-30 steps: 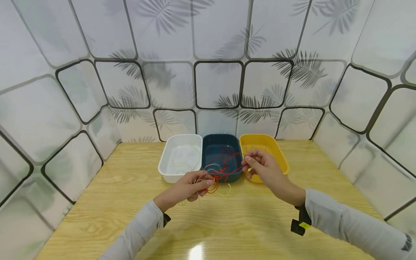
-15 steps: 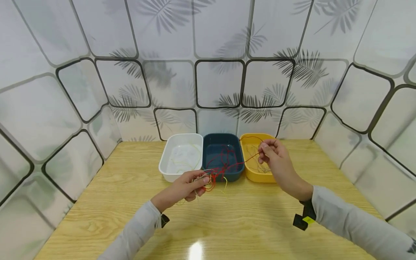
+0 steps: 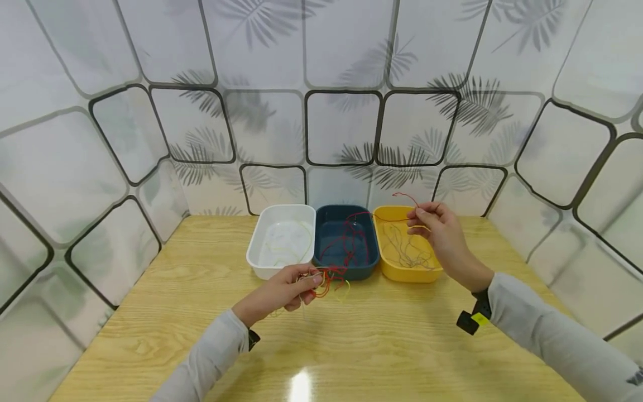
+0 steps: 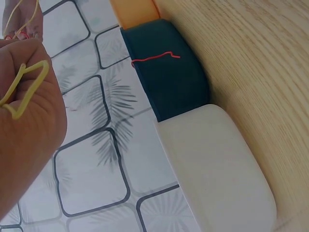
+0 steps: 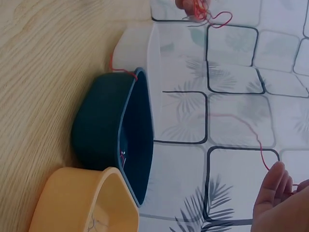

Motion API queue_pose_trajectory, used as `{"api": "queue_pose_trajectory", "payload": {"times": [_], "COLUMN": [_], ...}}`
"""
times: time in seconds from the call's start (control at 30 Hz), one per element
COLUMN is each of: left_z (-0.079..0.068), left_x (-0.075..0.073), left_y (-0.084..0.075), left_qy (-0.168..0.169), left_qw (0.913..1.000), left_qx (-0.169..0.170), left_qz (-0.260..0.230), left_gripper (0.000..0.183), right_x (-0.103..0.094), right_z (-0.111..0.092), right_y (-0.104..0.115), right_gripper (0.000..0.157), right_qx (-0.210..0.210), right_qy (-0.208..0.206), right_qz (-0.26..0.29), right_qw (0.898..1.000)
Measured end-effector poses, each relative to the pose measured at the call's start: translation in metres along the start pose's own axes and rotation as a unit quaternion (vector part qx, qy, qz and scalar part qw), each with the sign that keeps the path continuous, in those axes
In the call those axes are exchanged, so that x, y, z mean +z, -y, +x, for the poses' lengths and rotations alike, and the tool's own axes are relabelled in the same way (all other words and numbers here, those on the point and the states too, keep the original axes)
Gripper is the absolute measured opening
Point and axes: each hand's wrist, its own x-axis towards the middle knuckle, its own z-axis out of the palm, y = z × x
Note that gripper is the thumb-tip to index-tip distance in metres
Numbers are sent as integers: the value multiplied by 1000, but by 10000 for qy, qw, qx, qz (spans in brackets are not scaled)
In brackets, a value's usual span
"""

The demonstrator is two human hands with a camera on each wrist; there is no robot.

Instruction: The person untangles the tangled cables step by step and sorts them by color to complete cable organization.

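My left hand (image 3: pixel 283 293) grips a tangle of red, yellow and pale strings (image 3: pixel 331 274) in front of the dark blue box (image 3: pixel 359 273). Yellow string (image 4: pixel 36 89) loops out of that hand in the left wrist view. Thumb and fingertips of my right hand (image 3: pixel 444 237) pinch a red string (image 3: pixel 364 213) over the yellow box (image 3: pixel 407 274). One part of it runs left toward the blue box, and a short end sticks up above the fingers. In the right wrist view, the right hand (image 5: pixel 277 200) has the red string (image 5: pixel 261 145) curving up from its fingertips.
A white box (image 3: pixel 255 259) with pale yellow string stands left of the blue one. Red strings (image 3: pixel 346 243) show in the blue box's area. Thin grey strings (image 3: pixel 409 257) lie in the yellow box. The boxes sit side by side on a wooden table (image 3: pixel 361 346), before a patterned curtain (image 3: pixel 341 128).
My right hand has moved right and away from me, drawing the red string out from the tangle to above the yellow box. The left hand keeps its hold nearly in place.
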Motion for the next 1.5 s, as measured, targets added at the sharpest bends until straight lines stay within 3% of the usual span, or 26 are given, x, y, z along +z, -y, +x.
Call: {"api": "queue_pose_trajectory", "payload": {"times": [0.2,0.63,0.8,0.93,1.07,1.27,1.5], "left_z": [0,-3,-2,-3,-4,-3,-4], "left_x": [1,2,4,5,3,1,-3], "left_y": [1,0,1,3,5,4,4], "left_qy": [134,46,94,135,119,96,54], "left_qw": [9998,10000,9999,9998,9998,9999,9999], "left_qx": [-16,-61,-97,-165,-160,-109,-77], "left_qz": [121,30,-38,-44,-3,53,132], "left_gripper": [36,33,35,35,34,35,34], "right_x": [2,16,12,7,8,11,13], "right_z": [17,39,43,38,32,33,35], "right_y": [-23,-61,-82,-96,-104,-107,-101], "right_gripper": [32,29,23,20,17,13,11], "right_qx": [-178,604,612,560,450,243,256], "right_qy": [304,684,942,1162,1501,1810,1743], "right_qz": [-901,-1745,-2530,-3422,-3935,-3915,-4055], "right_qw": [9953,9804,9609,9307,9059,9019,8970]}}
